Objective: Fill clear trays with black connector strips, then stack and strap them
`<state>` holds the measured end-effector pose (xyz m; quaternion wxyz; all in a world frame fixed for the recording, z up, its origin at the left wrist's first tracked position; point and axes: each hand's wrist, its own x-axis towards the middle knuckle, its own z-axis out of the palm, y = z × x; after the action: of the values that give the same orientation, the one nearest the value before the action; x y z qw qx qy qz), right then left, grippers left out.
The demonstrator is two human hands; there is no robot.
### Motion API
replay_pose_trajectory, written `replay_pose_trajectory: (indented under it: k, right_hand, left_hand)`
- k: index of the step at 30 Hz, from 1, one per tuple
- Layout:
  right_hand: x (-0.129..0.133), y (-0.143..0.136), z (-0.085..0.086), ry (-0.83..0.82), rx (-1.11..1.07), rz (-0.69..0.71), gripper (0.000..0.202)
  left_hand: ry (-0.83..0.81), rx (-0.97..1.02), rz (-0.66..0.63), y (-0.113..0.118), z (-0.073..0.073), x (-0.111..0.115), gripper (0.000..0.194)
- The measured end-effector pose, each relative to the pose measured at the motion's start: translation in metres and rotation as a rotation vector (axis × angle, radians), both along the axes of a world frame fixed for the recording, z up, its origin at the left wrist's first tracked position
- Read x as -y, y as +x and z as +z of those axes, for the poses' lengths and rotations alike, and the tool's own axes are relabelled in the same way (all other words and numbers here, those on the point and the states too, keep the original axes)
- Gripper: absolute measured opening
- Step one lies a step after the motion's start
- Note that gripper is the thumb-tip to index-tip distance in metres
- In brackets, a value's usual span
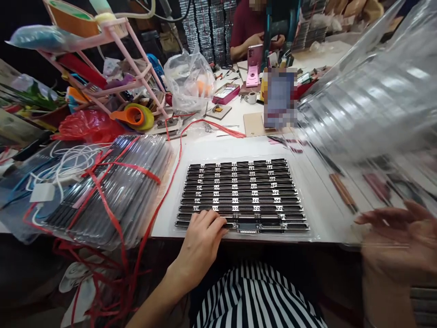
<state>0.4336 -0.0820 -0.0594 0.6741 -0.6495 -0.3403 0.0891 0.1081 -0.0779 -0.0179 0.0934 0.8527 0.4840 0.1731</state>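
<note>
A clear plastic tray (312,233) lies at the table's front edge, filled with rows of black and silver connectors (235,193). My left hand (205,232) rests on the front left of the rows, its fingers curled together over a connector in the front row. On the right, my right hand (399,232) is blurred, palm up with fingers apart, and nothing shows in it. Above that hand a large ribbed clear plastic sheet or tray (362,109) stands tilted, smeared by motion; whether the hand touches it is unclear.
Stacked trays tied with red ribbon (112,187) sit at left beside white cables (73,164). A pink rack (131,54), a plastic bag (189,82) and a phone on a pink stand (253,66) stand behind. Tools (342,192) lie at right. Another person (244,32) sits across.
</note>
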Motion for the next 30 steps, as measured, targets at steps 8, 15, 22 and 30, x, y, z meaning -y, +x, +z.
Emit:
replay_pose_trajectory:
  k: [8, 15, 22, 30]
  right_hand:
    - [-0.007, -0.01, 0.002, 0.27, -0.184, -0.087, 0.032]
    - [-0.006, -0.007, 0.002, 0.291, -0.203, -0.055, 0.036]
    - [-0.007, -0.01, 0.003, 0.298, -0.198, -0.063, 0.033]
    - [-0.006, -0.007, 0.001, 0.292, -0.215, -0.067, 0.03]
  left_hand:
    - [0.12, 0.14, -0.117, 0.036, -0.011, 0.001, 0.015]
    - [0.119, 0.109, -0.122, 0.046, -0.014, 0.0, 0.009]
    - [0.029, 0.113, -0.104, 0.047, -0.013, -0.002, 0.01]
    - [0.124, 0.197, -0.048, 0.065, -0.016, -0.003, 0.008]
